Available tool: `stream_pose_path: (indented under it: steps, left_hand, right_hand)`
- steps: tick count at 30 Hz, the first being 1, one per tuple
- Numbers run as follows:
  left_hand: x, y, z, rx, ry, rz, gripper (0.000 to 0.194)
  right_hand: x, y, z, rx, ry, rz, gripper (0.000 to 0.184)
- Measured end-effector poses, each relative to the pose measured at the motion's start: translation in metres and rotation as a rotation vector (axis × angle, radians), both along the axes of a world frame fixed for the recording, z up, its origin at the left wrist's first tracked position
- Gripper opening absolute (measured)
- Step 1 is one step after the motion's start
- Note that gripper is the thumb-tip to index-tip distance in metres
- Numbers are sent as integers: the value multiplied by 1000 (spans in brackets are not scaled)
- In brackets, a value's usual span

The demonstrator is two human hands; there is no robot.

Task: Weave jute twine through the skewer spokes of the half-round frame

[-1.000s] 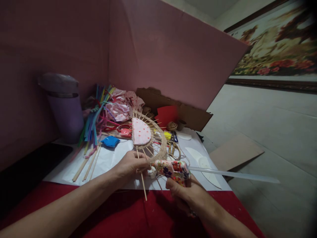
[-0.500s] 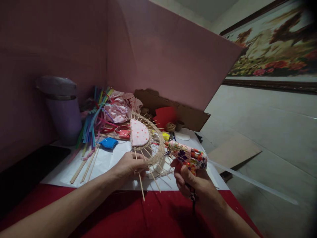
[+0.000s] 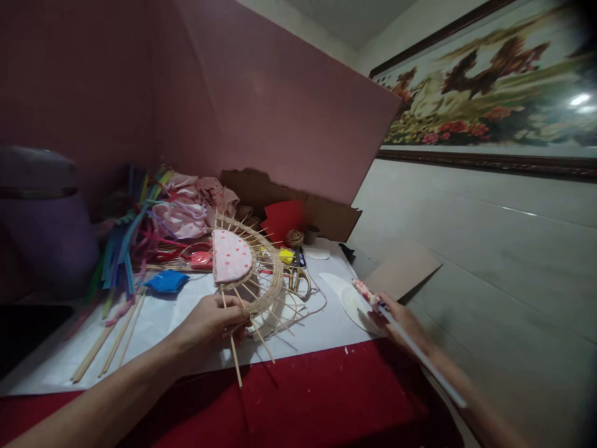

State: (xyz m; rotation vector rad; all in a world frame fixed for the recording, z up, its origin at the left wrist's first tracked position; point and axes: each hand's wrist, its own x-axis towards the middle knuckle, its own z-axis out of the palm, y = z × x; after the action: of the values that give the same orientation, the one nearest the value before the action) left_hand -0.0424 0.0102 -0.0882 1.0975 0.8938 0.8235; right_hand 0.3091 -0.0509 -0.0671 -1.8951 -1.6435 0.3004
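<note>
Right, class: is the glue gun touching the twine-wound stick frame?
Apart. The head view shows the glue gun, in the right hand, to the right of the twine-wound stick frame, with white paper visible between them.

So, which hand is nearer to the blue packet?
Left. The left hand is close to the blue packet, to its right and slightly closer to the person; the right hand, holding the glue gun, is much farther right.
</note>
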Motion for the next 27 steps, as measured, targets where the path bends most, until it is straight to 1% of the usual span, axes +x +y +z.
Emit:
stream_pose_path:
  steps: [2, 4, 7, 10, 12, 13, 15, 16, 17, 18, 19, 20, 21, 23, 25, 27]
  left_hand:
    - [0, 0, 1, -7, 3, 8, 17]
    - [1, 0, 2, -15, -3, 11, 16]
    - [1, 1, 1, -10, -10, -5, 15]
    - [0, 2, 0, 10, -8, -13, 14]
    - [0, 2, -2, 13, -11, -8, 13]
    - [0, 2, -2, 12, -13, -2, 13]
    - [0, 2, -2, 12, -24, 7, 14]
    - [1, 2, -3, 15, -32, 8, 14]
    - [1, 1, -3, 15, -42, 9, 15]
    - [1, 1, -3, 12, -49, 11, 15]
    - [1, 0, -3, 7, -49, 10, 15]
    - [1, 0, -3, -2, -45, 14, 15]
    - [0, 0, -2, -10, -41, 17, 15]
    - [0, -1, -2, -15, -37, 20, 15]
    - [0, -1, -1, -3, -46, 13, 14]
    - [0, -1, 0, 24, -55, 2, 14]
  right_hand:
    - [14, -5, -5, -48, -200, -11, 31]
    - [23, -8, -10, -112, -306, 10, 30]
    - [31, -7, -15, -190, -324, 99, 36]
    - [37, 0, -18, -226, -287, 187, 51]
    - [39, 4, -16, -247, -301, 200, 59]
    - [39, 5, -14, -261, -334, 199, 60]
    - [32, 3, -5, -259, -464, 180, 52]
    - [24, 1, 1, -218, -547, 172, 40]
    - [13, -1, 7, -132, -643, 133, 30]
    - [-1, -5, 14, -18, -700, 105, 26]
    - [-18, -8, 20, 103, -695, 94, 24]
    - [-37, -11, 25, 198, -635, 144, 21]
    - [-58, -13, 30, 277, -552, 228, 16]
    - [-99, -14, 34, 336, -412, 412, 13]
    - [-133, -8, 33, 369, -386, 532, 11]
    - [-157, 3, 29, 402, -431, 598, 12]
